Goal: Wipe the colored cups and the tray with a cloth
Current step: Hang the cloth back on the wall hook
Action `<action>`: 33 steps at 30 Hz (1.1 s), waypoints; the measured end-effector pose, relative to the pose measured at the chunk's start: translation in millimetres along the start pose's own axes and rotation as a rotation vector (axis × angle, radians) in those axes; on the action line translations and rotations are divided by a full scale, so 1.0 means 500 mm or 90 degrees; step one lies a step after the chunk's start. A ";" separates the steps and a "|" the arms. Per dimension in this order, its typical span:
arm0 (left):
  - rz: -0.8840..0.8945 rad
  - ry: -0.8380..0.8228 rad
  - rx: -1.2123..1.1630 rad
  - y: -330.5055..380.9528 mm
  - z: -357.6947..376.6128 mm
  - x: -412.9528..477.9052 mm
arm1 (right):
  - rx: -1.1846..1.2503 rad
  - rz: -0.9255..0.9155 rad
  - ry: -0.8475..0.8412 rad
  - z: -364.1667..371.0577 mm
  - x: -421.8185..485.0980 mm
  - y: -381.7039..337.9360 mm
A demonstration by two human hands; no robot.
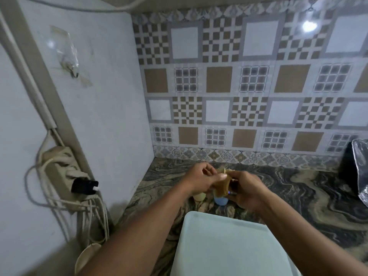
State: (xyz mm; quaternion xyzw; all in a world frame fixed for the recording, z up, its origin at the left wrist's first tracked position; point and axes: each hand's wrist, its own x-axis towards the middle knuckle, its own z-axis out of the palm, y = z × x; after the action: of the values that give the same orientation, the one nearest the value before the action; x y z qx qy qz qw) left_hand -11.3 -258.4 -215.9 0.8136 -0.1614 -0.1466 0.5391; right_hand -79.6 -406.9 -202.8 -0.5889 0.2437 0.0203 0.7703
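Both my hands are raised above the marbled counter, holding a tan cloth [222,186] between them. My left hand [201,177] pinches its upper edge. My right hand [246,191] grips the cloth's right side, and something small and dark with a blue spot shows at its fingers; I cannot tell what it is. Below the hands a pale yellow cup [199,196] and a light blue cup [221,201] stand on the counter, partly hidden. A pale mint tray [229,246] lies nearest me, between my forearms.
A white wall on the left carries a power strip [65,172] with a black plug and hanging cables. Patterned tiles back the counter [308,196]. A dark object with a shiny plastic bag [360,176] sits at the far right. A cream round object [87,257] lies at the lower left.
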 end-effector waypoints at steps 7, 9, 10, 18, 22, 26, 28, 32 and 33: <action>-0.042 0.152 0.020 0.025 -0.053 -0.016 | -0.019 -0.026 -0.059 0.043 0.055 -0.032; -0.044 0.234 0.024 0.045 -0.074 -0.027 | -0.032 -0.063 -0.052 0.042 0.067 -0.044; -0.036 0.263 0.023 0.055 -0.082 -0.033 | -0.051 -0.097 -0.055 0.041 0.070 -0.051; 0.022 0.299 0.193 0.118 -0.158 -0.071 | -0.253 -0.233 -0.211 0.091 0.066 -0.133; 0.014 0.272 0.296 0.118 -0.226 -0.119 | -0.340 -0.293 -0.300 0.124 0.069 -0.161; -0.010 0.380 0.417 0.109 -0.297 -0.160 | -0.445 -0.381 -0.292 0.188 0.069 -0.164; -0.002 0.442 0.434 0.112 -0.329 -0.173 | -0.459 -0.438 -0.278 0.235 0.064 -0.169; 0.051 0.557 0.455 0.146 -0.391 -0.204 | -0.453 -0.598 -0.233 0.351 0.041 -0.207; 0.060 0.582 0.437 0.157 -0.403 -0.212 | -0.449 -0.632 -0.225 0.376 0.034 -0.219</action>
State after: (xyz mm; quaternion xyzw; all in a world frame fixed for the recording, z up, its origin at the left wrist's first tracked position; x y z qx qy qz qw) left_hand -32.1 -75.5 -60.8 0.9145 0.0135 0.3053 0.2653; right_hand 36.4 -272.3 -76.0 -0.8379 -0.2103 -0.1634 0.4765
